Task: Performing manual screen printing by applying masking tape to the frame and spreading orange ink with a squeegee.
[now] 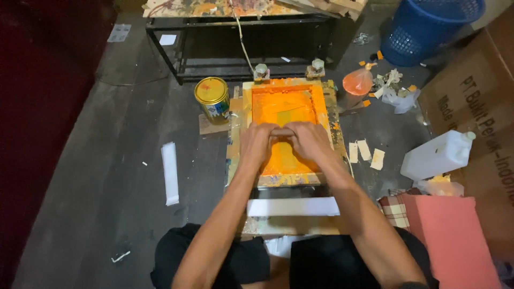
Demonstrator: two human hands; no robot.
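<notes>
A wooden screen-printing frame (287, 85) lies on the floor in front of me, its mesh covered in orange ink (284, 107). My left hand (258, 143) and my right hand (308, 140) are side by side over the middle of the mesh, both closed on a squeegee (282, 131) whose handle shows as a thin bar between them. Most of the squeegee is hidden under my fingers. A white sheet (292, 206) lies just below the frame's near edge, close to my knees.
A yellow paint can (212, 98) stands left of the frame. A white jug (438, 155), a pink cloth (455, 235) and a cardboard box (476, 91) are right. A blue basket (428, 27) and a black rack (235, 48) stand behind. A white strip (170, 172) lies left.
</notes>
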